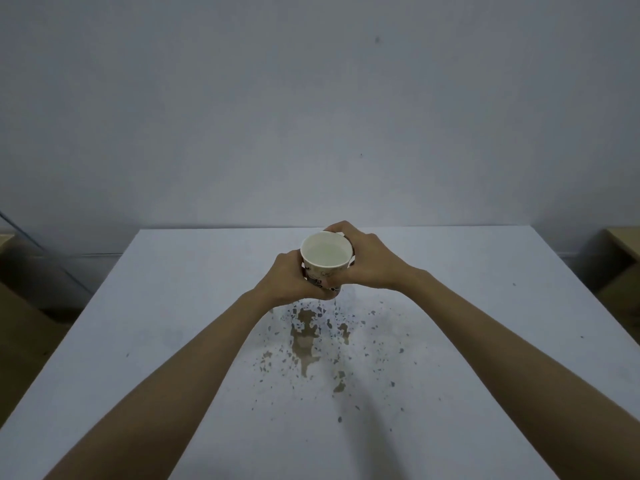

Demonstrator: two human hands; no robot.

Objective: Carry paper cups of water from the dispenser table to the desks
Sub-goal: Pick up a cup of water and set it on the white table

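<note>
A white paper cup (326, 252) with a dark printed pattern on its side is upright and holds water nearly to the rim. My left hand (289, 280) wraps its left side and underside. My right hand (369, 263) wraps its right and far side. Both hands hold the cup over the far middle of a white desk (166, 323). Whether the cup's base touches the desk is hidden by my fingers.
The desk's top has a patch of chipped, worn paint (308, 341) just below the cup. A plain wall (311, 116) stands right behind the desk. Wooden furniture (623, 265) sits to the right, and brown boxes (20, 327) lie at the left.
</note>
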